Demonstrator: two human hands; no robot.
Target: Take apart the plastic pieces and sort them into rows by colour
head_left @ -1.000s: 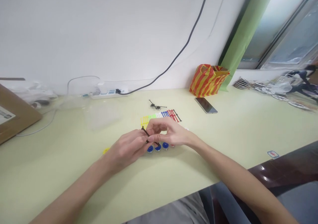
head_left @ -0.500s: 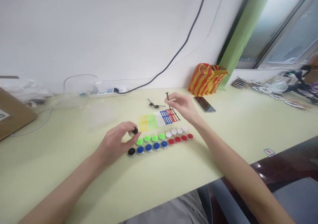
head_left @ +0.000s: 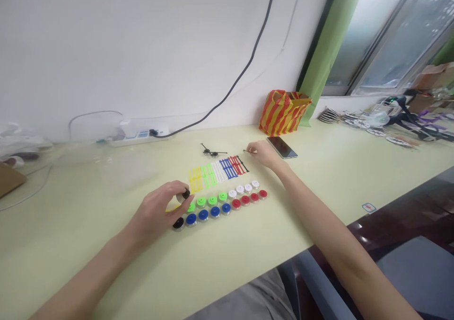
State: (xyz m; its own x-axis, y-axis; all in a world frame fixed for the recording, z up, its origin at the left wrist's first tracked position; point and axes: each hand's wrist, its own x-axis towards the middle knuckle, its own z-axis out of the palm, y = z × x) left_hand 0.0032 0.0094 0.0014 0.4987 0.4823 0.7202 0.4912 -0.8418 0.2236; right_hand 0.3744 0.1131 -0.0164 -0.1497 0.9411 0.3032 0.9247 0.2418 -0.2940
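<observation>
My left hand (head_left: pixel 156 211) pinches a small round black-topped piece (head_left: pixel 185 194) between thumb and fingers, just above the left end of two rows of round pieces. In those rows are green (head_left: pixel 201 201), white (head_left: pixel 240 189), blue (head_left: pixel 203 214), red (head_left: pixel 245 200) and black (head_left: pixel 178 223) tops on clear bases. Farther back, my right hand (head_left: pixel 265 153) is closed on a thin black stick (head_left: pixel 245 151), its tip poking out to the left. Between the hands lie flat sticks in yellow (head_left: pixel 195 180), green, white, blue (head_left: pixel 229 167), red and black.
Two black discs with thin sticks (head_left: pixel 213 154) lie behind the coloured sticks. A phone (head_left: pixel 282 147) and a striped bag (head_left: pixel 282 114) are at the back right. A power strip (head_left: pixel 138 136) lies along the wall, with clear plastic near it. The table's front edge runs beside a chair (head_left: pixel 418 272).
My right hand has lowered towards the table, and its stick has gone from upright to nearly flat. My left hand keeps its black-topped piece. The view has turned slightly right.
</observation>
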